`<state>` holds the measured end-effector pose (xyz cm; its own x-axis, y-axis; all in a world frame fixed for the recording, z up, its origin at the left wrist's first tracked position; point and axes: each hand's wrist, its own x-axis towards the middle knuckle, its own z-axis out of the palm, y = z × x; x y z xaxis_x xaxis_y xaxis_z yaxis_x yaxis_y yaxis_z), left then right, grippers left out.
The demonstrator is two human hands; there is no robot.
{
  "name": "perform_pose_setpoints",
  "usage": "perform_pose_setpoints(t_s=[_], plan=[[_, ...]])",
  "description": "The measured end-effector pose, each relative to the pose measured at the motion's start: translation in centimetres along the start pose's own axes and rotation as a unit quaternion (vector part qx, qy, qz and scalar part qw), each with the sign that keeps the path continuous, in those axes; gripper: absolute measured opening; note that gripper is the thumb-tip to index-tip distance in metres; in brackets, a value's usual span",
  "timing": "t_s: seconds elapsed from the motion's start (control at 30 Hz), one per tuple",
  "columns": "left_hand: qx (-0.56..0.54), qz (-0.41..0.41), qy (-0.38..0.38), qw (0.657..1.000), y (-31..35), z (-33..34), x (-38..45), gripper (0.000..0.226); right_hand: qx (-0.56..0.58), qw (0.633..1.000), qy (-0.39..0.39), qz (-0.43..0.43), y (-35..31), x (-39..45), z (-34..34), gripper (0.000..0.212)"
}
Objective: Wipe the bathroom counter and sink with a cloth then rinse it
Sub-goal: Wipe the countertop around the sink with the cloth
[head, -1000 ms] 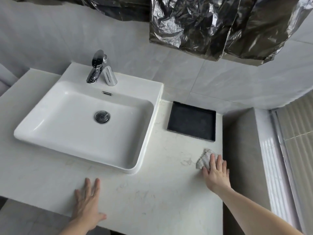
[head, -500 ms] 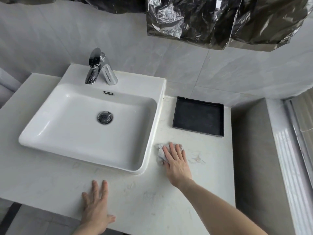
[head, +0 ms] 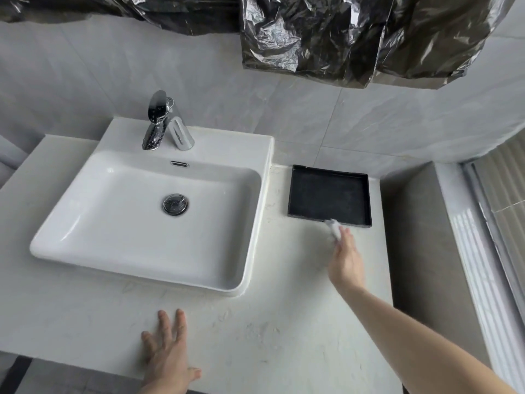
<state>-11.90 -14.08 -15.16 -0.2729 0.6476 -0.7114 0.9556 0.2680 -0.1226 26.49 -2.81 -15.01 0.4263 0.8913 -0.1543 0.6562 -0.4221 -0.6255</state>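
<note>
A white rectangular sink sits on the pale marbled counter, its chrome faucet at the back and a round drain in the basin. My right hand presses a small crumpled grey-white cloth onto the counter, right at the front edge of a black tray. Only the tip of the cloth shows past my fingers. My left hand lies flat, fingers spread, on the counter's front edge below the sink.
The shallow black tray rests on the counter right of the sink, against the tiled wall. A grey ledge and a window frame bound the counter on the right. Crumpled dark plastic sheeting hangs overhead.
My right hand slid the cloth left toward the sink's corner, then back right and away from me, up to the tray's front edge. My left hand stayed planted.
</note>
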Motion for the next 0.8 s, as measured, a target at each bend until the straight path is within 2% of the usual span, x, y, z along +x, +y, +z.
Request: perform_pose_setpoints(t_s=[0.1, 0.17, 0.23, 0.33, 0.47, 0.6, 0.63, 0.7, 0.8], plan=[[0.005, -0.001, 0.002, 1.000, 0.0, 0.0, 0.1, 0.141, -0.013, 0.994, -0.076, -0.078, -4.0, -1.8, 4.8, 0.059], [0.016, -0.001, 0.006, 1.000, 0.1, 0.1, 0.2, 0.142, -0.083, 0.976, -0.161, -0.121, -6.1, -2.9, 7.8, 0.059], [0.021, 0.003, 0.010, 1.000, 0.1, 0.1, 0.1, 0.141, -0.171, 0.952, -0.204, -0.151, -6.2, -4.0, 9.4, 0.057], [0.020, 0.013, 0.011, 1.000, -0.2, 0.1, 0.1, 0.138, -0.173, 0.961, -0.169, -0.131, -3.2, -4.5, 8.3, 0.061], [0.010, 0.031, 0.010, 0.999, -0.5, 0.3, 0.0, 0.135, -0.154, 0.987, -0.040, 0.026, 3.8, -3.6, 3.2, 0.058], [-0.008, 0.045, 0.014, 0.999, -0.8, 0.4, -0.2, 0.133, -0.105, 0.985, 0.024, 0.134, 6.8, -4.0, -2.0, 0.050], [-0.005, 0.045, 0.016, 0.999, -0.8, 0.4, -0.3, 0.133, -0.093, 0.985, 0.034, 0.140, 6.2, -4.3, -2.5, 0.045], [-0.002, 0.045, 0.017, 0.999, -0.7, 0.4, -0.3, 0.132, -0.059, 0.992, 0.065, 0.090, 3.8, -5.3, -2.0, 0.037], [-0.011, 0.047, 0.014, 0.999, -0.8, 0.4, -0.3, 0.133, -0.035, 0.998, 0.037, 0.035, -0.3, -7.8, 1.8, 0.048]])
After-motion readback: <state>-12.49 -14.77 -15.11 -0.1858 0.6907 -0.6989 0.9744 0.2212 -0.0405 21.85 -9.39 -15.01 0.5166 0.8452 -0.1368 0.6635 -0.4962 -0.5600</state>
